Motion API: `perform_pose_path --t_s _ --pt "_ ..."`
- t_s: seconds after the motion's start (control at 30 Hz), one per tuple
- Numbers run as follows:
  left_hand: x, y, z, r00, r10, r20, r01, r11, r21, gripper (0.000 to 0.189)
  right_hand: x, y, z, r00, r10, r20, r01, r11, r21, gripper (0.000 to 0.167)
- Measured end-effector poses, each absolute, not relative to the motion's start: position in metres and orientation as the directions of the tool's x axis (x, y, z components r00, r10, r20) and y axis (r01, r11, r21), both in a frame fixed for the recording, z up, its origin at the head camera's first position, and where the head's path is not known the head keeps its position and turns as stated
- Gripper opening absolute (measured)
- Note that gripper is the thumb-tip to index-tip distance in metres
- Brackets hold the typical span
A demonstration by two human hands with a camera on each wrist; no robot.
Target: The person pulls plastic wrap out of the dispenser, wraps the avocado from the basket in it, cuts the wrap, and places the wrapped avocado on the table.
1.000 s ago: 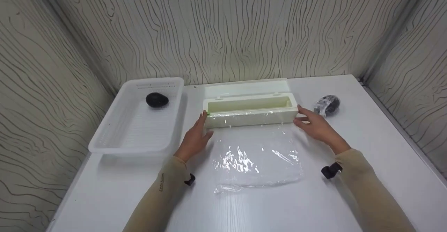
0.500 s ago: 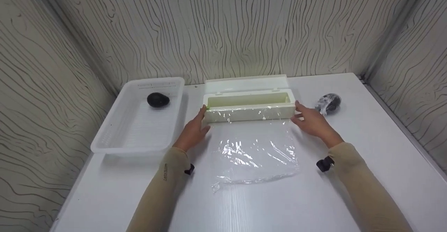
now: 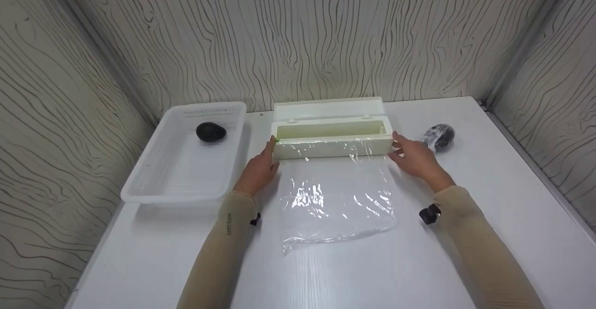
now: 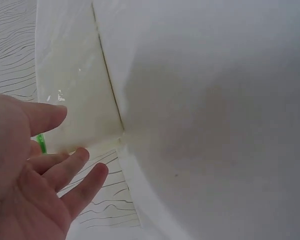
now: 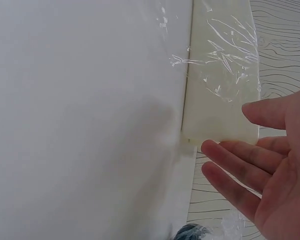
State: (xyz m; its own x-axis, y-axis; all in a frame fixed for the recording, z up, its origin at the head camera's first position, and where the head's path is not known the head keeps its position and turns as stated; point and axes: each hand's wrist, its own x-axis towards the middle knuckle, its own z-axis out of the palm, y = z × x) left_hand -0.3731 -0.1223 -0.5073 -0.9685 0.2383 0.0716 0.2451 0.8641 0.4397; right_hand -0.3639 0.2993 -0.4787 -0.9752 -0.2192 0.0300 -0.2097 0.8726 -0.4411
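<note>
A cream plastic-wrap dispenser box (image 3: 333, 148) lies lengthwise at the middle of the table, its lid (image 3: 328, 108) folded back. From its front edge a sheet of clear plastic wrap (image 3: 337, 202) spreads over the table. My left hand (image 3: 257, 170) touches the box's left end with its fingers; in the left wrist view the thumb (image 4: 47, 117) stays apart from the fingers. At the right end, my right hand (image 3: 416, 160) rests its fairly straight fingers (image 5: 240, 165) against the box. A green piece (image 4: 41, 143) shows at the box's left corner.
A white plastic tray (image 3: 170, 198) holding a dark avocado (image 3: 211, 132) stands on the left. To the right lies a dark avocado in plastic wrap (image 3: 438, 137). Wood-grain-patterned walls (image 3: 326, 34) enclose the white table (image 3: 354, 276) behind and at both sides.
Both hands and the dispenser box have shifted slightly away, toward the back wall. The plastic wrap sheet has moved a little the same way, while the tray stays about where it was.
</note>
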Motion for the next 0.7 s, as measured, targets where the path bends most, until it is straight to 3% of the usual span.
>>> perform_pose_path --t_s 0.4,0.7 --pt "-0.3759 -0.1214 -0.5097 -0.959 0.257 0.123 0.285 0.876 0.389 0.081 -0.3706 0.2989 -0.4777 -0.982 -0.185 0.028 -0.182 0.911 -0.371 0.063" --pt "-0.3767 -0.1226 -0.5080 -0.964 0.255 0.082 0.266 0.883 0.387 0.081 -0.3748 0.3002 -0.4800 -0.985 -0.173 0.024 -0.170 0.911 -0.376 0.062"
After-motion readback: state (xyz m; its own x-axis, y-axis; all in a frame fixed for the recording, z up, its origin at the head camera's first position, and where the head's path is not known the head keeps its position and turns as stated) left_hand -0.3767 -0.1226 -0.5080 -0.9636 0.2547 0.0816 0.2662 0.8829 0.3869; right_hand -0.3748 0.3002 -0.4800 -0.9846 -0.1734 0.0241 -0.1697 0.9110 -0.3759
